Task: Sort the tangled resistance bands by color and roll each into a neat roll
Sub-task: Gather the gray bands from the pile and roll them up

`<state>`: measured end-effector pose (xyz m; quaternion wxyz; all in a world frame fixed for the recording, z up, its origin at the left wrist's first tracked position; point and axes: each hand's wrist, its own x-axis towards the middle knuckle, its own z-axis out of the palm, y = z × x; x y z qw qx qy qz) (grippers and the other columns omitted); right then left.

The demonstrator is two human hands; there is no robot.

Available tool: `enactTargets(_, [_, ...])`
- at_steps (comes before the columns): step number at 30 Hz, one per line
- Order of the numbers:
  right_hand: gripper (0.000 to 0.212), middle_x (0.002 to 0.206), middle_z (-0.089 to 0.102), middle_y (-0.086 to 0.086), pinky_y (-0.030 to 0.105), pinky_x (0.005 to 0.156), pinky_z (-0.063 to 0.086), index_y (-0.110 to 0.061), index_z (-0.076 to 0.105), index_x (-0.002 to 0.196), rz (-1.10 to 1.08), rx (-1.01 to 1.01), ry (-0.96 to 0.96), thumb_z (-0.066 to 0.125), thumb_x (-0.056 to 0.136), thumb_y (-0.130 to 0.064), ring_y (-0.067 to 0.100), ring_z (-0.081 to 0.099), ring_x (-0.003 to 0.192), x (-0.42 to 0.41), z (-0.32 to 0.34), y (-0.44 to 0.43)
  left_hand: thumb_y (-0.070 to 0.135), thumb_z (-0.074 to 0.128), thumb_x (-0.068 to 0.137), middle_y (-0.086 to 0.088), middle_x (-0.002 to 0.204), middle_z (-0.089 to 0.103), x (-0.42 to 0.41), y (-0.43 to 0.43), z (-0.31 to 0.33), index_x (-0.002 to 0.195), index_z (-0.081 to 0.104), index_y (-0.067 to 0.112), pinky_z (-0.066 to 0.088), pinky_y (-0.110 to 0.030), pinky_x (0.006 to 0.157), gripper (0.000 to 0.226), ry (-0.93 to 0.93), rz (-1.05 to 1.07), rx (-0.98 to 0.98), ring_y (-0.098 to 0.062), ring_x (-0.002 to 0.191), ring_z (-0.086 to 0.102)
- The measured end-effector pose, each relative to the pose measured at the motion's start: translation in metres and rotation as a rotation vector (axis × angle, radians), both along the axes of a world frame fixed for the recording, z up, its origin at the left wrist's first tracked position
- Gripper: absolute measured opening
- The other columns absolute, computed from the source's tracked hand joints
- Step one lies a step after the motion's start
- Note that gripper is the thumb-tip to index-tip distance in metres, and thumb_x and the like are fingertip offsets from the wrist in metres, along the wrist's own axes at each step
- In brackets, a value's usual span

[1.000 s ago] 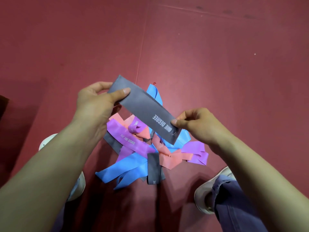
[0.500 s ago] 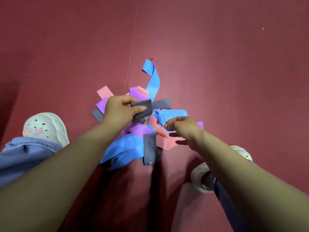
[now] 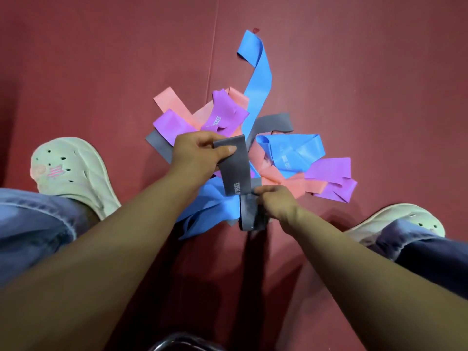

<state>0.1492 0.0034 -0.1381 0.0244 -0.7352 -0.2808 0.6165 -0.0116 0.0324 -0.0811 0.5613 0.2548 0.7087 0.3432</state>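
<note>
1. The left hand [image 3: 200, 155] grips the upper end of a flat grey rubber resistance band [image 3: 234, 171], with the thumb clamped across it, and holds it just above the pile.
2. The right hand [image 3: 277, 205] sits close below. Its fingertips [image 3: 257, 191] apparently pinch the top of a second grey strip [image 3: 249, 214], right at the held band's lower end.
3. Both grey pieces lie over the tangled heap of blue, pink and purple bands [image 3: 291, 153] on the dark red floor mat [image 3: 101, 72], between two white clogs [image 3: 73, 173].
4. The bands look thin, light, limp and stretchy, and probably slightly grippy. Pinching one flat end squarely between thumb and fingers should keep the roll tight and the edges aligned.
</note>
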Motion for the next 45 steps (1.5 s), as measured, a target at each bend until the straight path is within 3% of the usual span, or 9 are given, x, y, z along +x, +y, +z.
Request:
enactTargets(3, [0.025, 0.085, 0.060, 0.008, 0.032, 0.079, 0.048, 0.006, 0.069, 0.100, 0.089, 0.083, -0.094, 0.050, 0.083, 0.006, 0.020, 0.052, 0.078, -0.001, -0.012, 0.003, -0.003, 0.070, 0.080, -0.008, 0.070, 0.061, 0.001, 0.001, 0.001, 0.072, 0.065, 0.013, 0.052, -0.028, 0.065, 0.019, 0.016, 0.004, 0.003, -0.023, 0.069, 0.057])
enactTargets(8, [0.018, 0.081, 0.061, 0.014, 0.041, 0.086, 0.051, 0.010, 0.069, 0.088, 0.063, 0.099, -0.181, 0.060, 0.077, -0.001, 0.025, 0.054, 0.077, 0.003, -0.006, 0.010, -0.002, 0.071, 0.080, -0.012, 0.074, 0.060, -0.001, 0.000, 0.008, 0.068, 0.066, 0.015, 0.049, -0.037, 0.071, 0.022, 0.048, 0.055, 0.010, -0.024, 0.072, 0.055])
enactTargets(14, [0.011, 0.061, 0.058, 0.012, 0.050, 0.082, 0.056, -0.003, 0.062, 0.065, -0.025, 0.122, -0.163, 0.070, 0.066, 0.005, 0.026, 0.056, 0.064, 0.015, 0.043, 0.016, -0.002, 0.070, 0.080, -0.005, 0.066, 0.059, -0.003, 0.006, 0.048, 0.068, 0.066, 0.015, 0.047, -0.023, 0.059, 0.021, 0.047, 0.096, 0.051, -0.019, 0.067, 0.053])
enactTargets(18, [0.040, 0.060, 0.055, 0.011, 0.042, 0.072, 0.051, -0.013, 0.048, 0.092, -0.072, 0.172, -0.098, 0.071, 0.067, 0.007, 0.024, 0.050, 0.059, 0.018, 0.087, 0.024, -0.002, 0.071, 0.079, -0.003, 0.064, 0.059, -0.003, 0.013, 0.084, 0.067, 0.066, 0.016, 0.047, -0.029, 0.066, 0.022, 0.089, 0.084, 0.105, -0.018, 0.065, 0.053])
enactTargets(22, [0.047, 0.052, 0.055, 0.005, 0.032, 0.064, 0.049, -0.008, 0.054, 0.112, -0.070, 0.279, 0.092, 0.067, 0.074, 0.016, 0.016, 0.051, 0.047, 0.019, 0.156, 0.039, -0.001, 0.074, 0.078, -0.006, 0.066, 0.060, -0.002, 0.016, 0.124, 0.066, 0.065, 0.017, 0.052, -0.036, 0.073, 0.023, 0.114, 0.082, 0.141, -0.020, 0.069, 0.054])
enactTargets(25, [0.030, 0.075, 0.056, 0.012, 0.030, 0.068, 0.047, -0.002, 0.063, 0.098, 0.033, 0.408, 0.151, 0.062, 0.076, 0.018, 0.022, 0.053, 0.070, 0.017, 0.209, 0.047, 0.002, 0.076, 0.076, -0.012, 0.076, 0.064, -0.004, 0.017, 0.150, 0.068, 0.066, 0.018, 0.055, -0.046, 0.088, 0.020, 0.140, 0.090, 0.169, -0.021, 0.075, 0.057])
enactTargets(28, [0.023, 0.073, 0.053, 0.011, 0.020, 0.060, 0.047, -0.007, 0.061, 0.080, 0.113, 0.520, 0.212, 0.061, 0.078, 0.016, 0.018, 0.050, 0.064, 0.015, 0.247, 0.051, 0.001, 0.075, 0.076, -0.012, 0.077, 0.064, -0.006, 0.014, 0.170, 0.070, 0.067, 0.018, 0.055, -0.047, 0.088, 0.020, 0.140, 0.072, 0.228, -0.021, 0.075, 0.057])
enactTargets(35, [0.021, 0.053, 0.051, 0.003, 0.022, 0.057, 0.045, -0.010, 0.058, 0.067, 0.173, 0.666, 0.248, 0.069, 0.081, 0.001, 0.012, 0.045, 0.051, 0.003, 0.264, 0.055, 0.004, 0.074, 0.079, 0.007, 0.055, 0.067, -0.010, 0.007, 0.174, 0.079, 0.071, 0.009, 0.050, -0.015, 0.052, 0.006, -0.054, 0.089, 0.247, -0.003, 0.049, 0.060])
enactTargets(45, [0.019, 0.058, 0.055, -0.005, 0.029, 0.060, 0.047, -0.016, 0.060, 0.071, 0.216, 0.913, 0.106, 0.066, 0.088, -0.010, 0.006, 0.052, 0.050, -0.022, 0.263, 0.089, 0.016, 0.074, 0.082, -0.002, 0.071, 0.074, -0.017, 0.043, 0.180, 0.081, 0.070, 0.011, 0.059, -0.025, 0.069, 0.007, -0.245, 0.192, 0.189, -0.014, 0.065, 0.071])
